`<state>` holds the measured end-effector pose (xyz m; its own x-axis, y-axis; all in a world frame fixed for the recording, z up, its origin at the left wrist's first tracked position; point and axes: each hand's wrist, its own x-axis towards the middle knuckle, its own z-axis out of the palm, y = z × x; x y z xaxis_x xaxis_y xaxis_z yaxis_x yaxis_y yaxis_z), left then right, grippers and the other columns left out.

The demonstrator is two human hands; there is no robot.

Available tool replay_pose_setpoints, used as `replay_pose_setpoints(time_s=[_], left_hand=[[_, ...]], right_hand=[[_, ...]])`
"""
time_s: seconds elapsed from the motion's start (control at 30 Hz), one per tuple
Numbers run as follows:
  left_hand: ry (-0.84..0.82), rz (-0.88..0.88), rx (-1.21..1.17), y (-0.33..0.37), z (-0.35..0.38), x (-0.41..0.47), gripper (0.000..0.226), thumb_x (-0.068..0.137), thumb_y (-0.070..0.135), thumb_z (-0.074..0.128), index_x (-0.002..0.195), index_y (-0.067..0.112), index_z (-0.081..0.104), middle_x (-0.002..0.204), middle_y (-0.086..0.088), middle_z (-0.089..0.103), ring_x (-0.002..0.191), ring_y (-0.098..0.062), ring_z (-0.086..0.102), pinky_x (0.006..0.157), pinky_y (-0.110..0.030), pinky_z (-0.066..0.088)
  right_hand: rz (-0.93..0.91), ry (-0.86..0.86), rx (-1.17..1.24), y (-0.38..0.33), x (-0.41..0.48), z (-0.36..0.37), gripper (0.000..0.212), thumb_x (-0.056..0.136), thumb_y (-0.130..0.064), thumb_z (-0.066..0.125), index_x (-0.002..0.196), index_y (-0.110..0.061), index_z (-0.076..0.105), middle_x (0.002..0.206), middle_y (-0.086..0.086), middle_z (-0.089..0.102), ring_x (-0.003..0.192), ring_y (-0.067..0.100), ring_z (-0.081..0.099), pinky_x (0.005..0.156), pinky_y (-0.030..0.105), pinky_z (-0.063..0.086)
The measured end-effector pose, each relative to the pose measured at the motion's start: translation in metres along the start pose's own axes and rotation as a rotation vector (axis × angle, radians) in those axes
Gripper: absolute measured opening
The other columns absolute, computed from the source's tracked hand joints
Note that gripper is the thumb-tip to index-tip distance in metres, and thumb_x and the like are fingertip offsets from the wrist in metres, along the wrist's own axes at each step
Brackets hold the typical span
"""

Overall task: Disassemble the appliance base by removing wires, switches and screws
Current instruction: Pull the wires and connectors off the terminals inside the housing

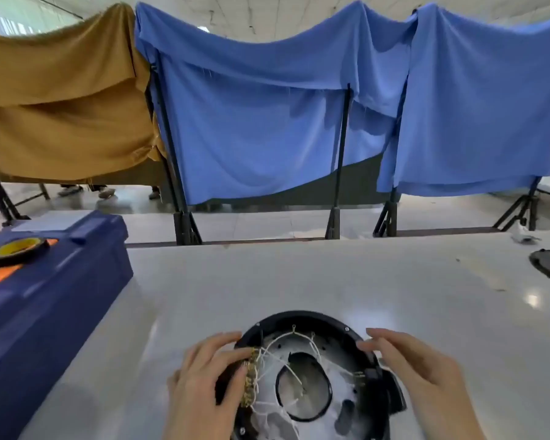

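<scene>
Lying at bottom centre of the frame on the pale grey table (299, 281), the round black appliance base (305, 376) shows loose white wires (283, 347) inside. Left hand (204, 382) pinches a brass-coloured component (251, 379) at the rim; right hand (416, 363) rests open-fingered, gripping nothing. Dark blue plastic toolbox (45, 296) at left.

No text, label, brand, number or sign can be read anywhere in the view. The blue toolbox (45, 281) on the left carries a pale rectangular patch on its lid, but it is too blurred to show any lettering.
</scene>
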<state>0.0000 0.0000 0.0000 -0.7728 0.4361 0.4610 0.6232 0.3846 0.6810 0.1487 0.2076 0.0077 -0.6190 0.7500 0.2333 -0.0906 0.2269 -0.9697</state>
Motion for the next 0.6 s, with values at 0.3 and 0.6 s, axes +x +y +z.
replay_pose_setpoints(time_s=[0.3, 0.6], left_hand=[[-0.063, 0.057, -0.009, -0.009, 0.026, -0.016, 0.028, 0.089, 0.015, 0.063, 0.094, 0.042, 0.063, 0.113, 0.033, 0.053, 0.119, 0.01, 0.041, 0.102, -0.026, 0.025], [-0.082, 0.075, 0.172, -0.005, 0.021, -0.027, 0.017, 0.093, 0.031, 0.055, 0.102, 0.042, 0.064, 0.114, 0.037, 0.048, 0.132, 0.016, 0.015, 0.109, -0.027, -0.008]], right_hand=[[-0.085, -0.004, -0.128, 0.035, -0.027, 0.021, 0.042, 0.084, 0.004, 0.067, 0.092, -0.037, 0.074, 0.103, -0.017, 0.069, 0.1, -0.008, 0.06, 0.082, 0.006, 0.043], [0.001, -0.045, -0.151, 0.039, -0.028, 0.018, 0.065, 0.075, 0.016, 0.054, 0.116, -0.033, 0.065, 0.133, -0.016, 0.055, 0.103, -0.014, 0.056, 0.072, 0.013, 0.053]])
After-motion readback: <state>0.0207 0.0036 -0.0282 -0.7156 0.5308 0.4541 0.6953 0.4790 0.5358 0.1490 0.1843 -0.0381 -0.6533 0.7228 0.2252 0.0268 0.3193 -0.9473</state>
